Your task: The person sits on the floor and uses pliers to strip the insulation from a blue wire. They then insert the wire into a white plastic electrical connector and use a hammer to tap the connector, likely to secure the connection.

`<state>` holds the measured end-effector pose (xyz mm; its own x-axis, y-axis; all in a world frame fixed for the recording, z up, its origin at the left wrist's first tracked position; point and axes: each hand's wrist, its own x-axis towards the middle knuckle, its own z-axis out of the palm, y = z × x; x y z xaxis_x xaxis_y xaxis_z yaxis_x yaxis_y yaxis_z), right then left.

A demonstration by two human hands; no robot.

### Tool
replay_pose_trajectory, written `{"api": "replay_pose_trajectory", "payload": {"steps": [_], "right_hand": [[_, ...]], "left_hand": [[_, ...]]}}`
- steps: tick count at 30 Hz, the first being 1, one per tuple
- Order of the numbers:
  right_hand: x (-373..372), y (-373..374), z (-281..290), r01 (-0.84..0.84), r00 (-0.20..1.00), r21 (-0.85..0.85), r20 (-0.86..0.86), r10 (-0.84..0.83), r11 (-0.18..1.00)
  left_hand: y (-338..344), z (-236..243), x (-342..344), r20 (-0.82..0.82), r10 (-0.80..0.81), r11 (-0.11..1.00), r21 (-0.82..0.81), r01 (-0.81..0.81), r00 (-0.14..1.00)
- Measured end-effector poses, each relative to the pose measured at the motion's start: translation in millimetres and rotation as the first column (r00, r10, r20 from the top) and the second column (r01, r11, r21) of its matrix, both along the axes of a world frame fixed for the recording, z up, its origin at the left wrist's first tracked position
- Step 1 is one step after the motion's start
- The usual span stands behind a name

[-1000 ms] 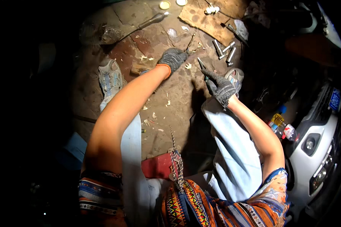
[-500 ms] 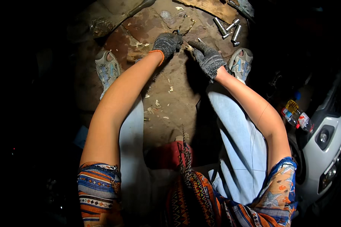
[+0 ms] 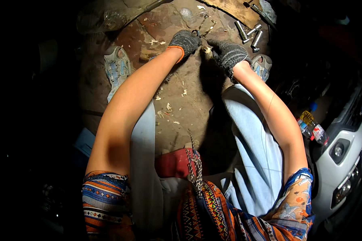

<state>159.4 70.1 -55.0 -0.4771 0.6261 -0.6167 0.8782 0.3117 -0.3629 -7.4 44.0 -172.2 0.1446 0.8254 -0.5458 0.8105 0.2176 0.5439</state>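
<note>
My left hand, in a dark grey knit glove with an orange cuff, is closed at the far middle, low over the floor. At its fingertips is a small dark piece with thin wire-like ends pointing away from me. My right hand, in a matching glove, is just to the right, its fingers bent and pointing at the left fingertips. What the right fingers hold, if anything, is too small to make out. A pale scrap shows beside the right fingertips; I cannot tell whether they touch it.
Several shiny metal bolts lie at the far right near a wooden board. Pale scraps dot the stone floor. My shoes flank the work. A red seat is beneath me. Bottles stand by a white car bumper.
The view has shifted slightly. The right hand has turned so its fingers reach nearer the left fingertips; a pale tip that stuck out above the right fingers no longer shows.
</note>
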Motion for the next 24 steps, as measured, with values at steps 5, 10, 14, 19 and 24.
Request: {"api": "replay_pose_trajectory", "payload": {"steps": [5, 10, 14, 19, 24], "right_hand": [[-3, 3, -14, -0.142, 0.987, 0.06, 0.081, 0.137, 0.988], [-27, 2, 17, -0.284, 0.955, 0.106, 0.119, 0.271, 0.953], [-58, 8, 40, -0.368, 0.894, -0.009, 0.271, 0.357, 0.93], [-52, -25, -12, -0.111, 0.957, 0.085, 0.276, 0.084, 0.99], [-37, -34, -4, -0.193, 0.95, 0.074, 0.265, 0.167, 0.978]], "left_hand": [[1, -8, 4, 0.019, 0.083, 0.996, -0.037, -0.082, 0.996], [0, 5, 5, 0.016, 0.082, 0.996, 0.042, -0.083, 0.997], [-2, -2, -1, -0.044, -0.009, 0.997, 0.082, 0.013, 0.999], [9, -6, 13, -0.009, 0.106, 0.991, -0.083, -0.106, 0.994], [2, 5, 14, -0.079, 0.086, 0.995, -0.051, -0.091, 0.993]]}}
